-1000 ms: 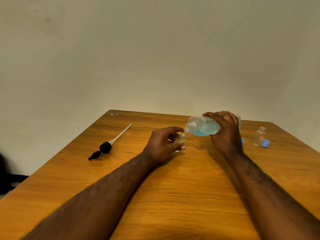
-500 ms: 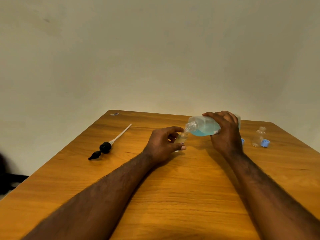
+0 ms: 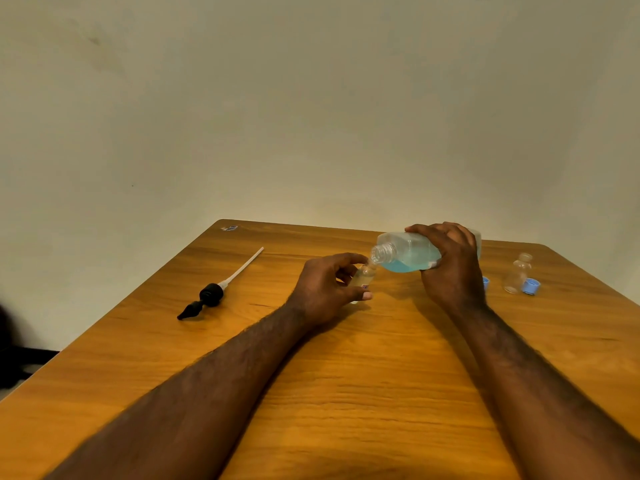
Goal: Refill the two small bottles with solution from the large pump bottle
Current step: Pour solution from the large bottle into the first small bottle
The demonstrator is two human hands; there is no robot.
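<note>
"Far left of the large bottle [image 3: 405,249], we see a black pump head [image 3: 209,295] lying flat. Our hands?"

"Our left hand [image 3: 325,289] pinches a small bottle [image 3: 364,277] under its open neck; our right hand [image 3: 453,268] grips its tilted clear body, blue solution [image 3: 410,264] inside. Right of it, a second small bottle [image 3: 517,273] stands beside a blue cap [image 3: 530,286]. Wooden table [image 3: 346,393], beige wall [image 3: 311,98]."

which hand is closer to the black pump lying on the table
Left. The left hand, holding a small bottle, is right of the pump; the right hand grips the large bottle farther right.
</note>
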